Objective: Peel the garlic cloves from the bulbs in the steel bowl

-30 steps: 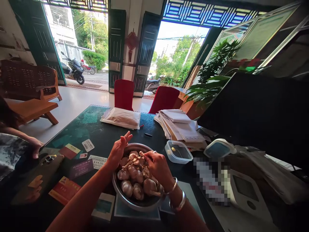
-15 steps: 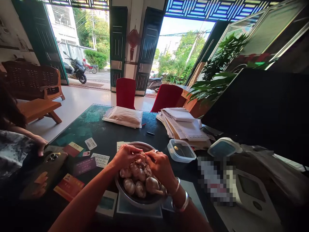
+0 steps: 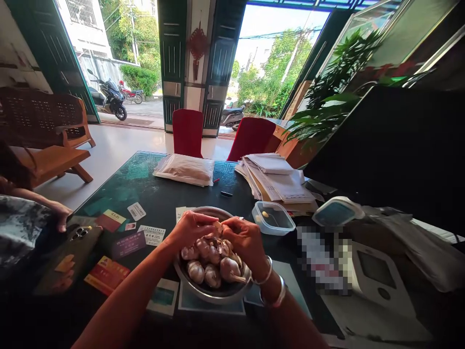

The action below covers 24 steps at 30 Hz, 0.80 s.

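Note:
A metal bowl (image 3: 214, 295) full of garlic bulbs (image 3: 212, 275) stands on the dark table in front of me. Over its far part, my left hand (image 3: 192, 230) and my right hand (image 3: 245, 240) meet, their fingers closed on a small garlic piece (image 3: 217, 227) between them. Silver bangles circle my right wrist. To the right of the bowl is a clear plastic box (image 3: 274, 223) with a pale peeled clove inside.
Cards and a phone (image 3: 74, 252) lie at the left, near another person's hand (image 3: 60, 212). Behind the bowl are a plastic packet (image 3: 185, 169) and stacked papers (image 3: 272, 179). A lid (image 3: 336, 212) and a white device (image 3: 378, 281) are at the right.
The view has tilted slightly downward. My hands are still together over the bowl, with the fingers of my right hand turned a little differently at the garlic piece.

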Each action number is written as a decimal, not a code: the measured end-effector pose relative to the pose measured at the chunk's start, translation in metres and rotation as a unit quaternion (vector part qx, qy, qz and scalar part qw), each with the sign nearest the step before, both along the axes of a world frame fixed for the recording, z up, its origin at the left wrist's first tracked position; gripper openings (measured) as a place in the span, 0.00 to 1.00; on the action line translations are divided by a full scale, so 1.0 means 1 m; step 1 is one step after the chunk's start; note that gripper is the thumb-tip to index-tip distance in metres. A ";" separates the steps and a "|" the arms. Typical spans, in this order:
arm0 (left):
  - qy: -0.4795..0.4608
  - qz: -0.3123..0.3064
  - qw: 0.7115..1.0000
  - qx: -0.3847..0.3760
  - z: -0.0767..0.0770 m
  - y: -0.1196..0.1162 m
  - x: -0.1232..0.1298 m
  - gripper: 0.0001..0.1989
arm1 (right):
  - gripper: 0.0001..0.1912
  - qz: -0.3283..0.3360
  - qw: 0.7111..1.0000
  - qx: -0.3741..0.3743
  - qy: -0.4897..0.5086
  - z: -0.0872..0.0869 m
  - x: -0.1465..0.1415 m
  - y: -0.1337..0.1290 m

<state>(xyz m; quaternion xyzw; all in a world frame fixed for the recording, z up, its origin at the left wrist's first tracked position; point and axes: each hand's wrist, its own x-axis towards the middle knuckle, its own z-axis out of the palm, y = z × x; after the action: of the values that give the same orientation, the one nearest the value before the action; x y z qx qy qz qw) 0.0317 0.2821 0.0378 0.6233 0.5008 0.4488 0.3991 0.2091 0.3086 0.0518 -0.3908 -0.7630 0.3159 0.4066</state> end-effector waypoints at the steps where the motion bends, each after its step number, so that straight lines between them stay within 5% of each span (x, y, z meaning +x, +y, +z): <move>1: -0.006 -0.004 1.000 -0.002 0.001 0.000 0.000 0.16 | 0.07 0.006 1.000 -0.019 0.008 0.000 0.000 0.001; 11: -0.071 0.014 0.997 0.027 -0.004 0.005 -0.003 0.12 | 0.10 -0.032 0.990 0.027 -0.133 0.003 0.002 0.013; 17: -0.027 0.053 0.998 0.028 0.000 0.006 -0.006 0.14 | 0.13 -0.059 0.907 0.084 -0.409 -0.005 0.001 0.016; 24: 0.064 0.081 0.993 0.062 -0.004 0.007 -0.005 0.13 | 0.12 -0.030 0.887 0.134 -0.442 -0.009 0.005 0.016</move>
<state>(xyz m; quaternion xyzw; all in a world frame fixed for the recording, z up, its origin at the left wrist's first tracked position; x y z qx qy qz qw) 0.0265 0.2887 0.0337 0.6319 0.5454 0.4689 0.2887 0.2143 0.3243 0.0424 -0.4543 -0.8868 -0.0066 0.0851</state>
